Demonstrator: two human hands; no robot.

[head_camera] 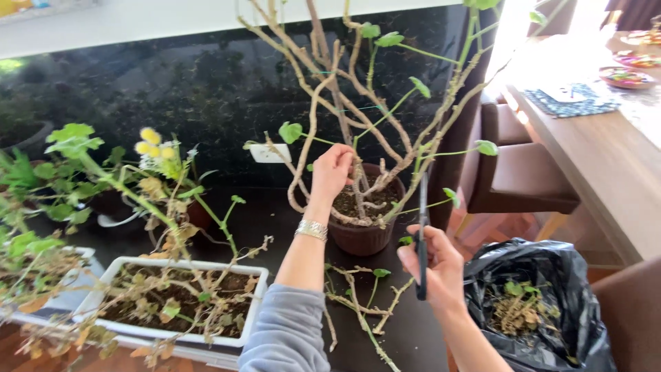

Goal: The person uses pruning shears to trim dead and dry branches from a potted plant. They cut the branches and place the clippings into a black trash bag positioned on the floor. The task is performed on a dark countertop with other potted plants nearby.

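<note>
Bare, woody branches of the sparse potted plant (344, 103) rise through the centre of the frame from a round dark brown plastic pot (363, 238) standing on the dark bench (275, 213). The left hand (332, 172), a silver bracelet (312, 229) on its wrist and a grey sleeve (289, 331) lower down, is closed around one pale stem just above the soil. The right hand (435, 265), lower and to the right, is wrapped around the handles of slim black scissors (422, 234), whose blades point straight up beside the plant's right-hand stems; whether the blades are parted I cannot tell. Cut woody twigs with a few green leaves (358, 303) lie on the bench between the two arms. At lower right an open black plastic rubbish bag (544, 275) holds dry clippings. At lower left sits a long white rectangular planter (175, 265) of soil and withered stems, with yellow flowers (150, 141) and leafy green plants behind it. A wooden table (606, 158) runs along the right edge.
</note>
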